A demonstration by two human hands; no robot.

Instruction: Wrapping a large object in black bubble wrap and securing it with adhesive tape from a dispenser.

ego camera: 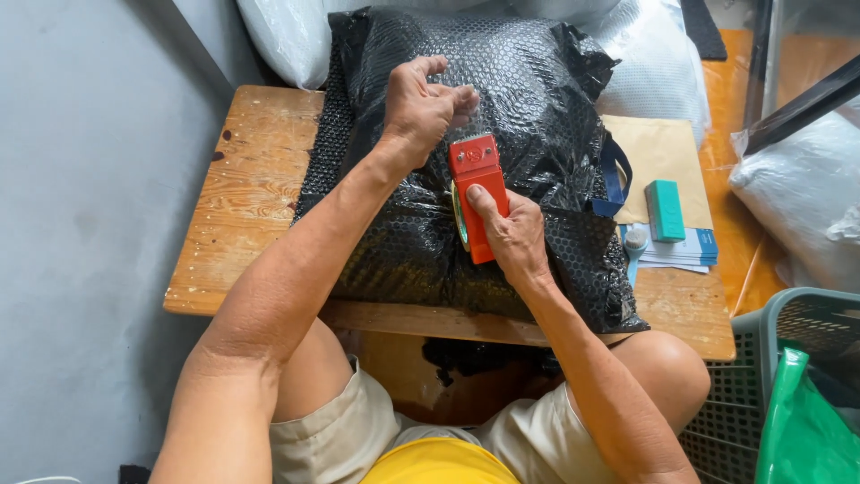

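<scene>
Presently: right hand (511,235) grips orange plastic tape dispenser (476,193); left hand (421,106) apparently pinches clear tape over soft, slippery black bubble-wrapped parcel (537,99) on wooden bench (242,188).

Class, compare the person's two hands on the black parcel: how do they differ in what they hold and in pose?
The left hand pinches clear tape with its fingers; the right hand wraps around the red tape dispenser. The left hand sits farther up the black bubble-wrap parcel, the right hand nearer the body. Both are bare and over the parcel.
</scene>
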